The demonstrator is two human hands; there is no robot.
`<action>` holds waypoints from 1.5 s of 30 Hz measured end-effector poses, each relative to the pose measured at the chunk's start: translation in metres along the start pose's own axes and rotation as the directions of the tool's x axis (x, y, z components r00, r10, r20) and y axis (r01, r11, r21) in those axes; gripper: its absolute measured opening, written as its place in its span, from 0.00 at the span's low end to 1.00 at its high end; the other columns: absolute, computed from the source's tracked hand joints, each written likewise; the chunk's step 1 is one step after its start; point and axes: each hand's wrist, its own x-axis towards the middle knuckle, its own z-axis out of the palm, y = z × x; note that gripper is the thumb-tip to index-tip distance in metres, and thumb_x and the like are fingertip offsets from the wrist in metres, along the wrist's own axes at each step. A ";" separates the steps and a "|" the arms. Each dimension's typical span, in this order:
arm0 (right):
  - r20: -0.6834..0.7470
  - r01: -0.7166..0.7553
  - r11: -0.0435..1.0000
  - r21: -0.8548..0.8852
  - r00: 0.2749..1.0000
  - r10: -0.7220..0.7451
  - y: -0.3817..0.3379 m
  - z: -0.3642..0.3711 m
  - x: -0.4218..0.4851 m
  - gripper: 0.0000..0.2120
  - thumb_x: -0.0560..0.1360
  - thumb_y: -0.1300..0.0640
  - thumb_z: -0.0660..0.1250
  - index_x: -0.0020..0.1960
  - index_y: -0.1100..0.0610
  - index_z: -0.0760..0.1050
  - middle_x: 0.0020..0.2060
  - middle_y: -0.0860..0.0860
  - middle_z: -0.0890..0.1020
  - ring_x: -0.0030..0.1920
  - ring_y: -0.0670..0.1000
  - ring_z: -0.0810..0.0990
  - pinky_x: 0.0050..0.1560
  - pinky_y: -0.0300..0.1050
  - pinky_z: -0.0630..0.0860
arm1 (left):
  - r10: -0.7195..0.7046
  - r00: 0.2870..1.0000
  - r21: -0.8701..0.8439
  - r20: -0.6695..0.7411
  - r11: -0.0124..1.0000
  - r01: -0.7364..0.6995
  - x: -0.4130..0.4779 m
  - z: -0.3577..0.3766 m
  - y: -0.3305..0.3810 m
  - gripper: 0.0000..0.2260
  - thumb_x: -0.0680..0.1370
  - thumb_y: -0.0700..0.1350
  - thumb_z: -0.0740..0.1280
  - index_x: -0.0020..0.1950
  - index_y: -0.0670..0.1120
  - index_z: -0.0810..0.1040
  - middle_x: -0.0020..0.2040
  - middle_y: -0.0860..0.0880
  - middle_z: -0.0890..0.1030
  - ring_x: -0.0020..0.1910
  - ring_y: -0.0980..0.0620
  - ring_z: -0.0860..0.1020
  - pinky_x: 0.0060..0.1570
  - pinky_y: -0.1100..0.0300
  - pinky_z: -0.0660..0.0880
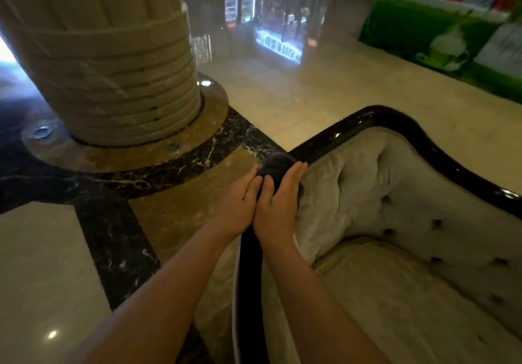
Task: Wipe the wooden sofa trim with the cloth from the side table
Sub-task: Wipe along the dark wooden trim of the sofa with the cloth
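A dark grey cloth (pixel 275 163) is wrapped over the glossy dark wooden sofa trim (pixel 375 116) at the sofa's left arm. My left hand (pixel 240 202) presses the cloth from the outer side. My right hand (pixel 279 199) presses it from the inner side, fingers flat. Both hands sit side by side, touching each other. Most of the cloth is hidden under my hands. The trim runs from below my hands (pixel 250 279) up and around the curved backrest to the right. The sofa's upholstery (pixel 395 222) is pale, tufted fabric.
A large ribbed stone column (pixel 107 61) on a round marble base stands to the left, close to the sofa arm. Shiny tiled floor (pixel 296 89) stretches beyond. A green display (pixel 440 33) stands at the far right.
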 end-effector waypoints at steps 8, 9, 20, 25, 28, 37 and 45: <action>-0.356 -0.226 0.974 -0.010 0.911 0.208 -0.005 -0.005 0.096 0.32 0.84 0.53 0.54 0.80 0.59 0.39 0.81 0.53 0.40 0.74 0.40 0.41 0.59 0.15 0.36 | -0.009 0.897 -0.058 0.442 0.998 0.038 0.124 0.013 0.032 0.19 0.86 0.44 0.53 0.74 0.42 0.71 0.70 0.45 0.77 0.69 0.52 0.75 0.73 0.52 0.68; -0.370 -0.248 0.969 -0.005 0.901 0.228 -0.005 -0.011 0.108 0.32 0.84 0.53 0.54 0.80 0.59 0.39 0.81 0.52 0.40 0.74 0.39 0.41 0.59 0.15 0.37 | -0.013 0.881 -0.054 0.473 0.998 0.044 0.137 0.020 0.036 0.19 0.86 0.44 0.53 0.75 0.42 0.71 0.70 0.45 0.77 0.69 0.52 0.75 0.73 0.52 0.68; -0.422 -0.366 0.924 0.110 0.825 0.376 0.025 -0.094 0.241 0.31 0.84 0.53 0.55 0.81 0.56 0.44 0.81 0.53 0.52 0.79 0.49 0.53 0.70 0.32 0.50 | 0.041 0.820 -0.045 0.571 0.999 -0.018 0.267 0.120 0.075 0.20 0.85 0.49 0.52 0.78 0.51 0.64 0.69 0.51 0.75 0.64 0.57 0.75 0.65 0.63 0.71; -0.491 -0.445 0.873 0.202 0.725 0.483 0.038 -0.117 0.285 0.31 0.84 0.51 0.55 0.81 0.53 0.45 0.80 0.54 0.58 0.77 0.52 0.59 0.75 0.45 0.59 | 0.026 0.734 0.002 0.679 0.999 -0.037 0.320 0.157 0.089 0.24 0.85 0.50 0.54 0.81 0.50 0.58 0.70 0.44 0.75 0.66 0.49 0.76 0.67 0.52 0.73; -0.554 -0.472 0.840 0.267 0.638 0.535 0.047 -0.130 0.315 0.31 0.84 0.50 0.55 0.81 0.53 0.44 0.80 0.55 0.58 0.77 0.54 0.60 0.76 0.50 0.61 | 0.100 0.645 -0.054 0.757 0.994 -0.090 0.357 0.181 0.098 0.20 0.85 0.48 0.55 0.78 0.49 0.65 0.66 0.45 0.78 0.63 0.50 0.78 0.66 0.50 0.74; -0.693 -0.562 0.725 0.398 0.333 0.639 0.098 -0.186 0.388 0.31 0.85 0.53 0.51 0.79 0.63 0.41 0.81 0.60 0.49 0.79 0.59 0.55 0.77 0.53 0.56 | -0.025 0.249 0.056 0.968 0.991 -0.119 0.444 0.288 0.122 0.15 0.84 0.44 0.55 0.54 0.48 0.82 0.53 0.42 0.85 0.53 0.47 0.82 0.57 0.55 0.76; -0.670 -0.616 0.551 0.564 0.049 0.741 0.176 -0.265 0.405 0.31 0.85 0.55 0.51 0.79 0.63 0.37 0.81 0.60 0.46 0.78 0.60 0.56 0.75 0.49 0.57 | -0.187 -0.029 0.163 0.982 0.915 -0.369 0.458 0.428 0.132 0.17 0.83 0.41 0.56 0.59 0.33 0.80 0.56 0.32 0.82 0.56 0.37 0.81 0.61 0.45 0.75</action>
